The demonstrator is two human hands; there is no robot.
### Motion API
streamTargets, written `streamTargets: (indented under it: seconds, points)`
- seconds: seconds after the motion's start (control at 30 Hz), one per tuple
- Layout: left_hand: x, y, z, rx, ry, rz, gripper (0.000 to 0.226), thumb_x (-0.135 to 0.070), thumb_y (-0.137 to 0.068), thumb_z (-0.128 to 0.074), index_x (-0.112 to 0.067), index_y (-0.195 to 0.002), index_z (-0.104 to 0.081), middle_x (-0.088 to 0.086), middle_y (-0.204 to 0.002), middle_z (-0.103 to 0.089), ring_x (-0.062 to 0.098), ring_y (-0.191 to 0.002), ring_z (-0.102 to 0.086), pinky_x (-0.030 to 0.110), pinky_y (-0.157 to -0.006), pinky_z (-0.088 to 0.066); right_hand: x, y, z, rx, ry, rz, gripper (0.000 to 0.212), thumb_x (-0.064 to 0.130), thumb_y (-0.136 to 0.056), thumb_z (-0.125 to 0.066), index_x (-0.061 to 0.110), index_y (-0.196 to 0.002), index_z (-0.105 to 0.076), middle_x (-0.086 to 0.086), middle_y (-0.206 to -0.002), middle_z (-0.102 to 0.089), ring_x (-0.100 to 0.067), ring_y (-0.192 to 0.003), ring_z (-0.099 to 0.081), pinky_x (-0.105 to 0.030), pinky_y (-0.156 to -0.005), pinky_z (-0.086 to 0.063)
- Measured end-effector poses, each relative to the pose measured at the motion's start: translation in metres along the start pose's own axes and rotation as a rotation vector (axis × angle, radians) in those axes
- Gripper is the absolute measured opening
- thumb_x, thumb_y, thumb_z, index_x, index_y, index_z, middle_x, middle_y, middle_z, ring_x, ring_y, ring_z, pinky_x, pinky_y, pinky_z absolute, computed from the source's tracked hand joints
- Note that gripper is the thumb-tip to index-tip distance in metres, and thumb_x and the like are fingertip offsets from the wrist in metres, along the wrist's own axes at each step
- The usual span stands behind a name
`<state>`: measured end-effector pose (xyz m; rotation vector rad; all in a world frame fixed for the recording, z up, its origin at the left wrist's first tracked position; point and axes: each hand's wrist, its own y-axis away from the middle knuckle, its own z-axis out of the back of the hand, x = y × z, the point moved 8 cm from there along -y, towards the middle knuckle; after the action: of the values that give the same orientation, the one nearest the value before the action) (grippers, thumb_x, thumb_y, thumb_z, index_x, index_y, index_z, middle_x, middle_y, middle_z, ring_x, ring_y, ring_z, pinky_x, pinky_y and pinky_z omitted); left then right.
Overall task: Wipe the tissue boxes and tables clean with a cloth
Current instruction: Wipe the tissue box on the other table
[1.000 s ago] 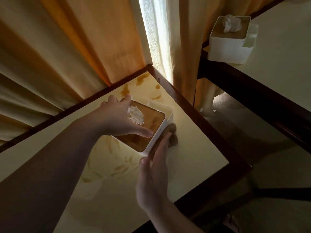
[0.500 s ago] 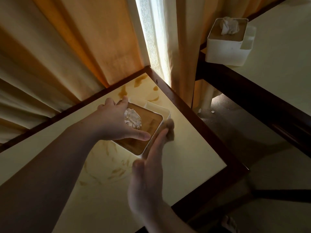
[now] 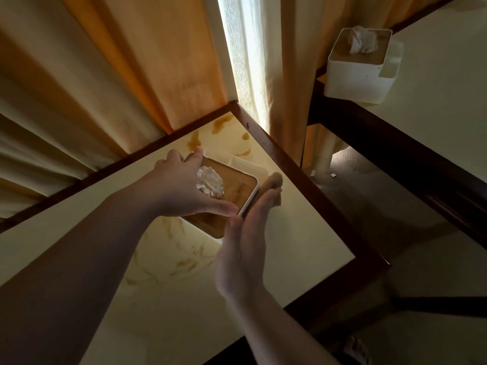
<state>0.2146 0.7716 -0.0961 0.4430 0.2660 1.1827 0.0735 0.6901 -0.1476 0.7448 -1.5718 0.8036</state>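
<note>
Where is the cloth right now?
In the head view, right of centre: the cloth is pressed by the right hand flat against the right side of the near tissue box.

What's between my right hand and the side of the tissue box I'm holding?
A brown cloth. In the head view, the right hand presses it with straight fingers against the side of the tissue box, which the left hand steadies from above.
</note>
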Motion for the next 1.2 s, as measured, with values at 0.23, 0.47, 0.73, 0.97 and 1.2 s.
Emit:
streamTargets:
  seconds: [0.23,0.47,0.73,0.97,1.2]
  points:
    - [0.001,0.0,-0.001,0.009,-0.026,-0.003,0.154,-0.102,-0.04,-0.054,-0.035,-0.162,0.012,0.009,-0.165,-0.011,0.04,-0.149,-0.022,0.055,-0.112,-0.043,-0.005,0.048,-0.016,-0.009,0.002,-0.009,0.103,0.086,-0.094,-0.018,0.018,-0.168,0.001,0.014,-0.176,0.001,-0.007,-0.162,-0.009,-0.033,-0.128,-0.027]
    - [0.0,0.001,0.0,-0.01,-0.018,-0.002,0.153,-0.1,-0.041,-0.055,-0.034,-0.162,0.011,0.009,-0.165,-0.011,0.04,-0.15,-0.021,0.054,-0.112,-0.042,-0.017,0.02,-0.004,-0.067,-0.002,-0.071,0.1,0.092,-0.089,-0.018,0.032,-0.165,0.005,0.031,-0.17,0.008,0.008,-0.157,-0.007,-0.016,-0.124,-0.025]
    - [0.0,0.001,0.001,-0.013,0.004,-0.005,0.152,-0.1,-0.041,-0.057,-0.036,-0.162,0.009,0.009,-0.165,-0.012,0.04,-0.15,-0.022,0.054,-0.111,-0.045,-0.015,-0.018,0.012,-0.088,-0.089,-0.149,0.092,0.084,-0.093,-0.025,0.033,-0.168,-0.009,0.016,-0.171,-0.02,0.0,-0.154,-0.03,-0.021,-0.116,-0.043]
    - [-0.002,0.005,0.004,-0.02,0.026,0.027,0.153,-0.099,-0.039,-0.058,-0.034,-0.163,0.005,0.01,-0.165,-0.014,0.039,-0.149,-0.025,0.053,-0.11,-0.045,-0.005,0.045,-0.007,0.054,-0.093,-0.209,0.107,0.104,-0.075,-0.016,0.046,-0.164,-0.002,0.031,-0.171,-0.008,0.008,-0.155,-0.019,-0.02,-0.124,-0.028]
    - [-0.009,0.018,0.005,-0.045,0.114,0.274,0.157,-0.1,-0.034,-0.048,-0.018,-0.161,-0.004,0.017,-0.167,-0.005,0.044,-0.15,-0.026,0.053,-0.108,-0.044,-0.015,-0.022,0.018,0.012,-0.094,-0.17,0.102,0.101,-0.079,-0.017,0.045,-0.164,-0.023,0.031,-0.166,-0.028,0.012,-0.151,-0.025,-0.025,-0.124,-0.031]
